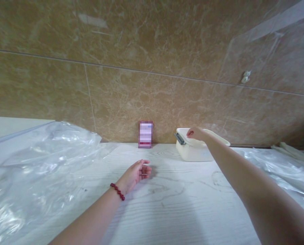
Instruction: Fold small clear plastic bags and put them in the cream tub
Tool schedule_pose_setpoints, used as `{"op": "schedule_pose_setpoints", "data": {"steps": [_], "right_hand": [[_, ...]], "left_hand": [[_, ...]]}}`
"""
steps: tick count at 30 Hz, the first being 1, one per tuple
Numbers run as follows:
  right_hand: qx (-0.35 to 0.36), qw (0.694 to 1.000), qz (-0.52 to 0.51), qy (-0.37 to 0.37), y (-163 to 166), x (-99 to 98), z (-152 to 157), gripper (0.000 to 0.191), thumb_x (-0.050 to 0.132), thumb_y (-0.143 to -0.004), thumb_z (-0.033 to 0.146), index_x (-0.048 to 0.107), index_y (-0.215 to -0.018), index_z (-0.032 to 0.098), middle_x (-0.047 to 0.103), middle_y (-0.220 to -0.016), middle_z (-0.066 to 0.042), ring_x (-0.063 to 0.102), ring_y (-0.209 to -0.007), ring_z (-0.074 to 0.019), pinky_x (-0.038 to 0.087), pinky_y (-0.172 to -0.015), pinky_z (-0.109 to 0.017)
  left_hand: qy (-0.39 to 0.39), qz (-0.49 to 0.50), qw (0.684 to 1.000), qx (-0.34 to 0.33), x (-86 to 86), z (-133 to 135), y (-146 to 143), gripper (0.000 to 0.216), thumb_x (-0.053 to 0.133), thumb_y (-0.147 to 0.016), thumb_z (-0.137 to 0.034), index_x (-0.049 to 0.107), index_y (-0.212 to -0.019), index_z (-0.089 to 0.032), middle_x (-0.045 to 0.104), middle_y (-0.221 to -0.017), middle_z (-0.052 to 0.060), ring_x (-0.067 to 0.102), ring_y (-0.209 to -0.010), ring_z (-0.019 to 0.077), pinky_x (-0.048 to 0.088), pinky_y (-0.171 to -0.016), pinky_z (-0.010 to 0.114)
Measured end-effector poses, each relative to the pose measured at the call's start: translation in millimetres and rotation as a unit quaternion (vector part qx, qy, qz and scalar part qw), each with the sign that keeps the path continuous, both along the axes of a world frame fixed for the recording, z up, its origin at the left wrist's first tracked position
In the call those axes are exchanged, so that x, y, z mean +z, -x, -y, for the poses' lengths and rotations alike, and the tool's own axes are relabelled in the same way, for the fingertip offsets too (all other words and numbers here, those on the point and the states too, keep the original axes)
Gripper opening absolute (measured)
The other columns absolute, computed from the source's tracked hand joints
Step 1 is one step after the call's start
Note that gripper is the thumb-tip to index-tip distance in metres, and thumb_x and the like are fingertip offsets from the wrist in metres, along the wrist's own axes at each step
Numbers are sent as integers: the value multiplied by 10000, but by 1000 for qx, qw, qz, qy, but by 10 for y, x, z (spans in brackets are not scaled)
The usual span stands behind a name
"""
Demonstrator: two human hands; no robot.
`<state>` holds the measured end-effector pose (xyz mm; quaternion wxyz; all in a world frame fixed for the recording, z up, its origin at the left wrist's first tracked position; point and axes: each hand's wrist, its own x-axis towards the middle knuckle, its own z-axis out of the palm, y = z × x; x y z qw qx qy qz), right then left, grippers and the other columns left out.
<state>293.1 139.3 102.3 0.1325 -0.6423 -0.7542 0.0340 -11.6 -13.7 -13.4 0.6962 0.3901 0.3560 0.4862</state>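
Note:
My left hand (139, 172), with a red bead bracelet (117, 191) at the wrist, is over the white wood-grain table (167, 197). Its fingers are loosely bent and apart, and nothing is in them. My right hand (196, 133) is at the cream plastic bin (195, 153), over its open top near the left end. The fingers there are drawn together and point left; whether they pinch something small cannot be seen. A grey clip handle (179, 139) is on the bin's left end. The inside of the bin is mostly hidden by its wall and my forearm.
A phone-like device with a blurred screen (145, 135) leans upright against the brown marble tile wall (131, 92). Crumpled clear plastic (47, 163) covers the table's left side. More clear plastic (282, 166) lies at the right. A small white fixture (246, 77) is on the wall.

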Motion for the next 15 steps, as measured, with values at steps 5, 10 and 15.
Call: {"op": "schedule_pose_setpoints", "data": {"steps": [5, 10, 15], "right_hand": [[-41, 986, -78, -143, 110, 33, 84, 159, 590, -567, 316, 614, -647, 181, 580, -552, 13, 496, -478, -91, 338, -455, -188], [-9, 964, -177, -196, 433, 86, 395, 179, 578, -578, 348, 589, -638, 179, 584, -575, 3, 522, -526, -103, 368, -485, -195], [46, 934, -303, -185, 855, -126, 718, 193, 544, -619, 354, 555, -668, 168, 593, -620, -15, 536, -551, -108, 401, -508, -205]], "left_hand": [[-8, 3, 1000, -5, -14, -17, 0, 248, 407, -791, -332, 486, -914, -131, 583, -724, 55, 551, -651, 116, 433, -655, 274], [-6, 8, 1000, -3, -13, -18, 0, 247, 403, -791, -336, 485, -904, -132, 581, -704, 50, 555, -634, 115, 432, -642, 269], [-15, 11, 1000, 4, -37, -22, 5, 247, 404, -788, -335, 493, -902, -134, 577, -698, 46, 553, -635, 113, 431, -630, 262]]}}
